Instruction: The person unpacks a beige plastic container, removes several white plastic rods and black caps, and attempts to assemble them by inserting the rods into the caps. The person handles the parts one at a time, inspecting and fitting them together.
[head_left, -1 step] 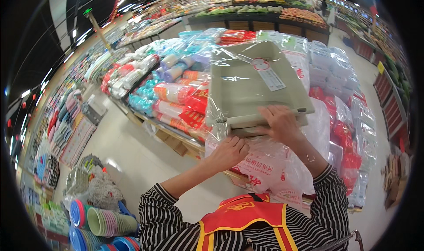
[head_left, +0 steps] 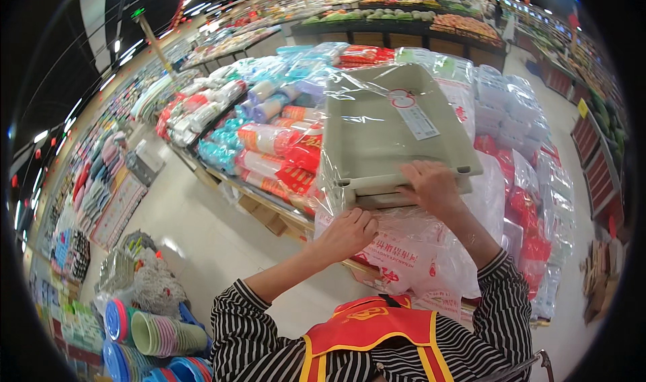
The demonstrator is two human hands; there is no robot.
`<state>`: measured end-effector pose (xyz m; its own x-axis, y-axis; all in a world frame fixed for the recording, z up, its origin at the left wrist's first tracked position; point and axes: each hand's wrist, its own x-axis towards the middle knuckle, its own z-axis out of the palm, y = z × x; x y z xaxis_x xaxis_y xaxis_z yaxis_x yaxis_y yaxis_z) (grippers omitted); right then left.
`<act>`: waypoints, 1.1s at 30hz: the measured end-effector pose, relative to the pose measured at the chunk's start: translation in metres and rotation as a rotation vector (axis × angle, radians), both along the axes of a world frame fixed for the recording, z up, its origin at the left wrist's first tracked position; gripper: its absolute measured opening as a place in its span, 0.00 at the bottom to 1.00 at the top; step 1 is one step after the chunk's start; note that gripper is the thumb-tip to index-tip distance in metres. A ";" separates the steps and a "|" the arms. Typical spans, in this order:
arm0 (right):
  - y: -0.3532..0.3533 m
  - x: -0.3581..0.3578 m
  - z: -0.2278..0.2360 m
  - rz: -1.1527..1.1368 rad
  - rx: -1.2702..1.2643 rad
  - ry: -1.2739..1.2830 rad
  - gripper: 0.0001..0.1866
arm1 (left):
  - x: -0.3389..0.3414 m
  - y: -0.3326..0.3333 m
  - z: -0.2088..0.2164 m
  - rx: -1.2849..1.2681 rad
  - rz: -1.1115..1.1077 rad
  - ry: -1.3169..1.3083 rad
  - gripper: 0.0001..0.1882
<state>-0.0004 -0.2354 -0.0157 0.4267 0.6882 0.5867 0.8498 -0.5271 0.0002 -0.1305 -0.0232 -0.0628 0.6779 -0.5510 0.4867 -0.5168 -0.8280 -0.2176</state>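
Note:
A grey-beige plastic tray, rectangular with raised walls, lies face up on the goods in front of me. Clear plastic wrap covers it, stretched and shiny, and a white label shows inside. Under its near edge there seems to be a second rim, partly hidden. My left hand is closed in a pinch on the wrap, just below the tray's near left corner. My right hand curls its fingers over the near rim; the thumb is mostly hidden.
White printed plastic bags lie beneath the tray. Red and orange packs spread to the left, clear packs to the right. Stacked buckets and a grey mop head stand at the lower left. Produce stands line the back.
The whole view has shifted very slightly. Both hands keep their places on the wrap and the tray.

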 end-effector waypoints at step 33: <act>-0.034 -0.040 -0.068 0.196 0.119 -0.176 0.16 | -0.027 0.026 0.033 -0.241 -0.074 -0.202 0.33</act>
<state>-0.0402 -0.2695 -0.0840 0.1765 0.6697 0.7213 0.9280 -0.3576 0.1049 -0.1577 0.0030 -0.0294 0.5169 -0.4474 0.7299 -0.5435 -0.8302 -0.1240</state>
